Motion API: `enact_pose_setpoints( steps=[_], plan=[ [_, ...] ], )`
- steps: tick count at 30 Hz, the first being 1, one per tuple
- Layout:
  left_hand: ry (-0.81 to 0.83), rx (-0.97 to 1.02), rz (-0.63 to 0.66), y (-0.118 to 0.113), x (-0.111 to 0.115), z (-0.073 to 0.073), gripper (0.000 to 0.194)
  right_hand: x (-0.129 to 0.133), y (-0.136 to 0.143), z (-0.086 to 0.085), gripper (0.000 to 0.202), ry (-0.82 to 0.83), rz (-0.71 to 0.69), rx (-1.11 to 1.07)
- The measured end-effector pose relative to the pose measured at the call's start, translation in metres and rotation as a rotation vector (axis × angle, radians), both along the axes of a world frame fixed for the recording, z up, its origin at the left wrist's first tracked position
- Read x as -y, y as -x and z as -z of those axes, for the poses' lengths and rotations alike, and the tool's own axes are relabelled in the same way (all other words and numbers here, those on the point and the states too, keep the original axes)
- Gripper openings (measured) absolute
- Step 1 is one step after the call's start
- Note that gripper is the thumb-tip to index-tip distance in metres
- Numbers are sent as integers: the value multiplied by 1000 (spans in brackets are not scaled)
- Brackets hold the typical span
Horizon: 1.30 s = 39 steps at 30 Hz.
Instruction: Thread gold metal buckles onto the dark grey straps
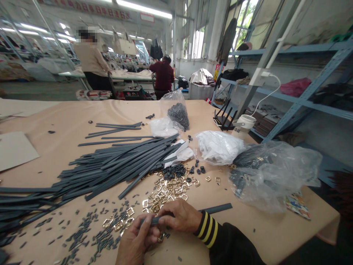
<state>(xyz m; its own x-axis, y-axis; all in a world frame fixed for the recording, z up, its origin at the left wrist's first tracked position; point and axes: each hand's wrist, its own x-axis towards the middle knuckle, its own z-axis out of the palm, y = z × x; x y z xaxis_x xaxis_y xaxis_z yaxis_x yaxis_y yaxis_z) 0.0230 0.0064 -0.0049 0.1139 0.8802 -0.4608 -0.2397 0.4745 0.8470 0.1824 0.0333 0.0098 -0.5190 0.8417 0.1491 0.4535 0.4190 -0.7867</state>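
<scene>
Head view: left hand [138,233] and right hand [182,216] closed on a dark strip [155,221], letters "OR" [236,130] on pale cup [245,120].

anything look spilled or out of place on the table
Short dark pieces lie strewn across the table at near left, some among gold buckles; they look spilled, unlike the long strips heaped together.

Left hand [140,235] sits at bottom edge, fingers curled in, thumb laid on top; right hand [180,216] sits just beside it, back up, fingers pointing left, thumb and index in a pinch, sleeved right forearm [234,244] slanting down to bottom edge.
</scene>
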Motion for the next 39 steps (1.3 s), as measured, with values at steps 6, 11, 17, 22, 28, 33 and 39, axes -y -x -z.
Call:
enact_pose_setpoints(
  steps=[6, 11, 17, 22, 28, 33, 39],
  plan=[
    [-151, -44, 69, -4, 6, -6, 53, -1, -4, -5, 14, 61, 3, -15],
    [-215, -193, 149, -4, 7, -8, 43, -3, -11, -8, 19, 12, -35, 69],
    [-212, -324, 132, 1, 4, 2, 36, 1, -8, -10, 23, -226, 13, 358],
    [-211, -420, 145, 2, 1, 4, 35, 8, -4, -13, 8, -368, 96, 560],
    [-199, -500, 193, 4, 2, 2, 41, 10, -4, -12, 8, -356, 70, 544],
    [-182, -496, 191, 4, 3, 1, 42, 8, -3, -12, 13, -343, 43, 508],
    [-175, -460, 176, 2, 2, -4, 41, 7, -3, -11, 21, -281, 59, 439]
  ],
)
